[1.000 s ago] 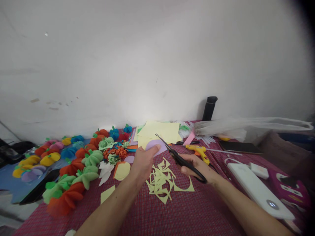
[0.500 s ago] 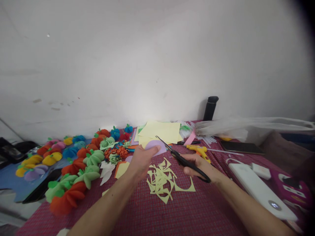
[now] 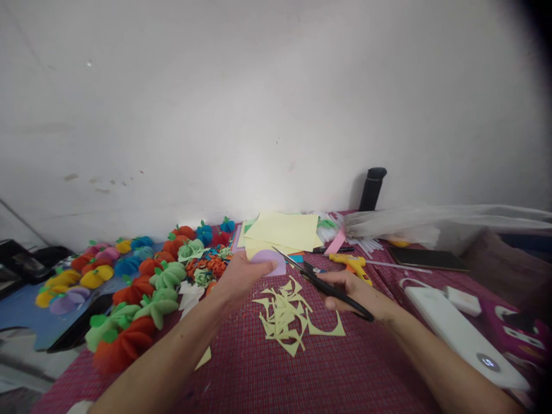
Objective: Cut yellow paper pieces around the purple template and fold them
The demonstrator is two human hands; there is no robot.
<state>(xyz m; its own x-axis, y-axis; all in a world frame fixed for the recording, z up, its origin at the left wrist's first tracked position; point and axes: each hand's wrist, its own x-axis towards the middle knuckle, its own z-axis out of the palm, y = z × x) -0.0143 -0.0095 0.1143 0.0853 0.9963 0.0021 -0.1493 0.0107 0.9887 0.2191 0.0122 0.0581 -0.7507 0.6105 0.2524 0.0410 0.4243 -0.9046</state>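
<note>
My left hand (image 3: 241,276) pinches a rounded piece of purple paper (image 3: 268,260), thumb on top. In my right hand (image 3: 345,292) is a pair of black-handled scissors (image 3: 328,287), fingers wrapped in the handles. The scissors' tip points up and left, close to the paper's right edge; whether the blades touch it I cannot tell. Below both hands, curved pale-yellow paper scraps (image 3: 282,316) lie in a loose heap on the red checked cloth (image 3: 259,379). Behind the purple piece are stacked pale-yellow sheets (image 3: 284,231).
Several felt-like coloured pumpkins (image 3: 129,339) stand in rows at left, beside a pile of orange and blue scraps (image 3: 211,264). A yellow glue gun (image 3: 351,264), a black bottle (image 3: 372,190), a dark phone (image 3: 426,259) and a white power bank (image 3: 463,336) lie or stand at right.
My left hand has shifted slightly left and down with the purple paper, turning it a little. The scissors stay beside the paper, their blades looking closer together. The view has shifted slightly.
</note>
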